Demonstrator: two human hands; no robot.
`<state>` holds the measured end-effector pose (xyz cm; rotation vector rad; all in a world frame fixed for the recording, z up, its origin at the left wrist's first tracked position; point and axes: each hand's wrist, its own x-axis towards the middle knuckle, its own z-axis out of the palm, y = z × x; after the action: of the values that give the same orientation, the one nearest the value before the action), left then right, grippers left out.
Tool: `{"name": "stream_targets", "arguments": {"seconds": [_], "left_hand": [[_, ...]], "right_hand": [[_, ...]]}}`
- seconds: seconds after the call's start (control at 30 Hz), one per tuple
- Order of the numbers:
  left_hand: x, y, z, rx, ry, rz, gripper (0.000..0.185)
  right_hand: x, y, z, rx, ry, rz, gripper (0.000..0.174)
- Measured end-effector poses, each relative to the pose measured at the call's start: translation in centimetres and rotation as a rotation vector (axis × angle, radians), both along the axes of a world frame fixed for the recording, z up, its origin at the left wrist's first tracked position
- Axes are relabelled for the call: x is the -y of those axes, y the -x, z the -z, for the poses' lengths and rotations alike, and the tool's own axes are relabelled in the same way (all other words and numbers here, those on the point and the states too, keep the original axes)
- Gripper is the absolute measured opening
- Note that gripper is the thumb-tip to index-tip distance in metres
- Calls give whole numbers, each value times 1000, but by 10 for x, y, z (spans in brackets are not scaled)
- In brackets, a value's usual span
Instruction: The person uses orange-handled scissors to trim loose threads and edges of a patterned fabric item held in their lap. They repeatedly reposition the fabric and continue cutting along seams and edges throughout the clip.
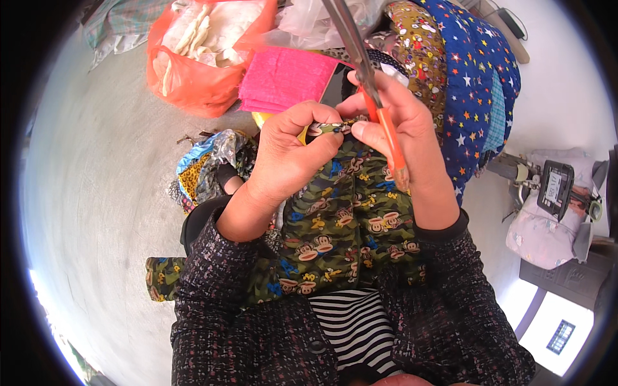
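Note:
A camouflage garment with cartoon monkey faces [355,217] lies over my lap. Its far edge is pinched between the thumb and forefinger of my left hand [289,149]. My right hand [400,116] touches the same edge with its thumb and fingers, close beside the left fingertips. Metal scissors with orange-red handles [355,43] hang on my right hand, blades pointing up and away. Something small and dark shows at the left fingertips; what it is cannot be told. Just beyond the hands lies folded pink fabric [289,79], with a dark flat glossy object [335,87] beside it.
An orange-red plastic bag [198,96] of whitish cloth stands on the floor at far left, near clear plastic [314,19]. Blue star-print fabric [463,87] is heaped at right. Patterned scraps [203,159] lie left of my lap. An electric scooter's display [555,190] is at far right.

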<state>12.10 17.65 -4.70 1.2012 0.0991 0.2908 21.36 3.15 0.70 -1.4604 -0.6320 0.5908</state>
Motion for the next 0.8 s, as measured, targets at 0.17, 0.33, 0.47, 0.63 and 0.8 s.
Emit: {"name": "stream_targets", "arguments": {"seconds": [0.17,0.33,0.47,0.63,0.8], "left_hand": [[-15,-9,3,211,-641,-173,17],[-16,-12,1,139,-989,-320,13],[-18,-12,-2,108,-1150,-207,9],[-17,-16,1,113,-1325,-272,7],[-18,-22,6,105,-1397,-309,11]], "right_hand": [[-2,6,31,-164,-74,-8,58],[3,1,39,-193,-41,-32,59],[4,2,38,-198,-46,-18,59],[5,3,38,-237,-60,-18,60],[8,6,34,-244,-51,26,60]]}}
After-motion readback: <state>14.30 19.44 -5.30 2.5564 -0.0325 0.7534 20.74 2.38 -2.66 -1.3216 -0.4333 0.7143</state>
